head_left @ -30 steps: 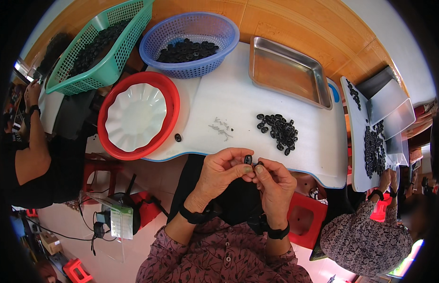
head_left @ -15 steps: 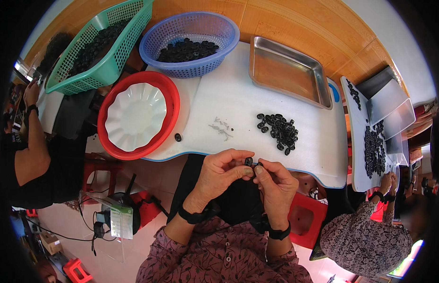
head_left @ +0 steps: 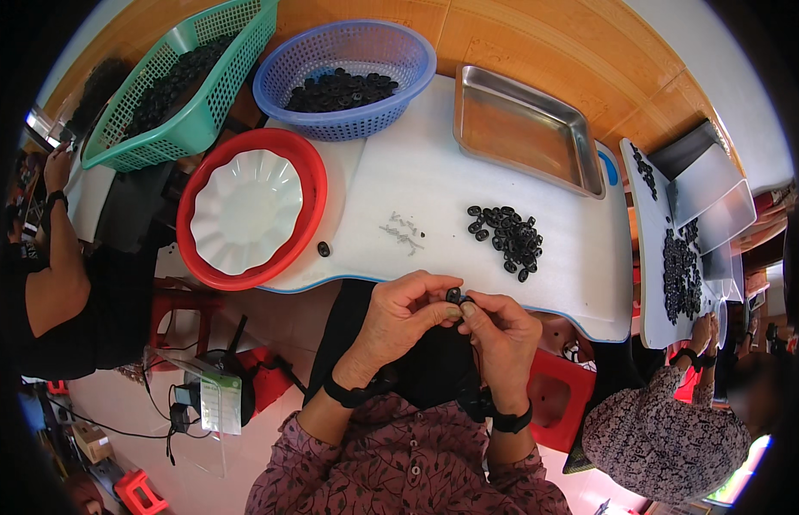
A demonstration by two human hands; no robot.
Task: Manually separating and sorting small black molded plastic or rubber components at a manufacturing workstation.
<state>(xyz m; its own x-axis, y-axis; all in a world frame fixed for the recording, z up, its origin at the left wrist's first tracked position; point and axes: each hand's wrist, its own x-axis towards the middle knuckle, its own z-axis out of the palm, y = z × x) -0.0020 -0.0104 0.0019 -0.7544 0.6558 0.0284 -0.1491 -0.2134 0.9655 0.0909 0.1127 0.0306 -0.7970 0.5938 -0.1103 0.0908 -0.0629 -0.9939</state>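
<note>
Close in front of my body, at the table's near edge, both hands meet at the fingertips. My left hand pinches a small black oval piece between thumb and fingers. My right hand is closed in a pinch right beside it, its thumb against the piece; whatever else its fingertips hold is too small and covered to make out. On the white table beyond lies a pile of similar black oval pieces. Left of the pile are several tiny clear-grey bits, and one lone black oval piece lies near the red basin.
A red basin holds a white fluted bowl. Behind stand a blue basket and a green basket with black pieces, and a metal tray. Co-workers sit at left and right; a red stool is beside me.
My hands stay together in nearly the same place. The fingertips of my right hand have shifted slightly left, closer against the black piece.
</note>
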